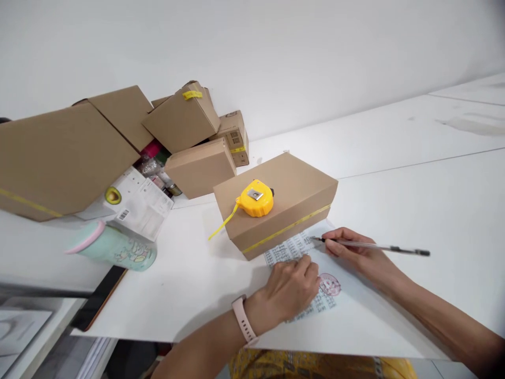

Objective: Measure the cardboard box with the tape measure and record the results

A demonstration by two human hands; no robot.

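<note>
My right hand (357, 252) grips a clear pen (379, 247), its tip touching a printed sheet (343, 300) that carries a red stamp. My left hand (290, 292), a pink watch on its wrist, lies with curled fingers pressed on the same sheet. Just beyond both hands stands a brown cardboard box (292, 197) with a yellow tape band. A yellow tape measure (255, 199) rests on the box top, and its tape end hangs off the left side.
Several more cardboard boxes (118, 137) are piled at the back left over printed leaflets (138, 205). A mint and pink bottle (112, 246) lies on its side at the left. A dark phone (98, 300) sits at the white table's (414, 173) front edge.
</note>
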